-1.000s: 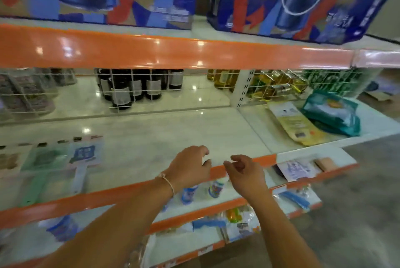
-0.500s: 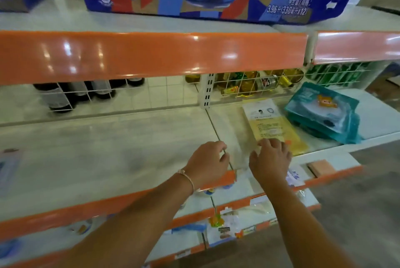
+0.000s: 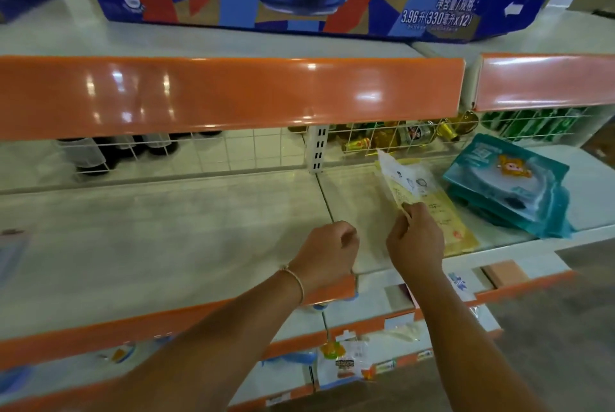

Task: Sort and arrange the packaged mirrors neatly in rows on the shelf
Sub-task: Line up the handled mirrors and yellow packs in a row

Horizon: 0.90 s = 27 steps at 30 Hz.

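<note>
Lifted since half a second back: top yellow pack (image 3: 404, 183), now pinched by right hand (image 3: 414, 243), front edge up off shelf (image 3: 166, 228) | left hand (image 3: 327, 253) curled, holding nothing | next, likely: carry pack to its row; may flop.

Orange-edged white shelving (image 3: 233, 92) above grey floor (image 3: 565, 328).

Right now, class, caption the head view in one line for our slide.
Right hand lifts a yellow packet off the shelf beside teal packs; left hand curled, empty.
</note>
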Available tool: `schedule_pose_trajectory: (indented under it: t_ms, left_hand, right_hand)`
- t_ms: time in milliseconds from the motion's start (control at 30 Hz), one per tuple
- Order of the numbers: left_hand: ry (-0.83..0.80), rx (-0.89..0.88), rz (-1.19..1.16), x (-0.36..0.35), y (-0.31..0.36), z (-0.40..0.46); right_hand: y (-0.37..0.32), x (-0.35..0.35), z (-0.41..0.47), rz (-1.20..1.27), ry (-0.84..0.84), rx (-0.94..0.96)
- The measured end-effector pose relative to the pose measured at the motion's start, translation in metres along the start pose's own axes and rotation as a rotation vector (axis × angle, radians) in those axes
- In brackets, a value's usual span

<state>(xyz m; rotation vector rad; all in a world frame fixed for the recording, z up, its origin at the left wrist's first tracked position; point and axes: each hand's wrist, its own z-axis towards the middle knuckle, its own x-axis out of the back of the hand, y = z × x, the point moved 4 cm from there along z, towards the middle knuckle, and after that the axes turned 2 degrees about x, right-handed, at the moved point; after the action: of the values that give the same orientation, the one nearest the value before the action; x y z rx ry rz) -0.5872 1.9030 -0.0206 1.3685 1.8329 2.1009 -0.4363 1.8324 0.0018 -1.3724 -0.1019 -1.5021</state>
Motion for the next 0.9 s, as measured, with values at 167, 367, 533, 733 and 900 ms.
schedule_pose_trajectory:
  t_ms: [167, 367, 533, 733, 900]
  left_hand:
    - [-0.035, 0.349, -0.526, 0.015, -0.019, 0.004]
    - [0.037, 0.620, -1.118, 0.056, -0.046, -0.023]
    - [0.231, 0.645, -1.223, 0.124, -0.080, -0.049]
    - [0.250, 0.556, -1.017, 0.211, -0.132, -0.098]
    - [0.137, 0.437, -0.739, 0.260, -0.168, -0.137]
  right_hand:
    - [-0.044, 0.010, -0.019, 0.322, 0.082, -0.067]
    - [-0.087, -0.039, -0.066, 1.225, -0.100, -0.577]
    - [-0.140, -0.067, -0.113, 1.400, -0.303, -0.599]
    - [-0.198, -0.100, -0.153, 1.353, -0.701, -0.575]
    - [-0.254, -0.124, -0.174, 1.095, -0.794, -0.523]
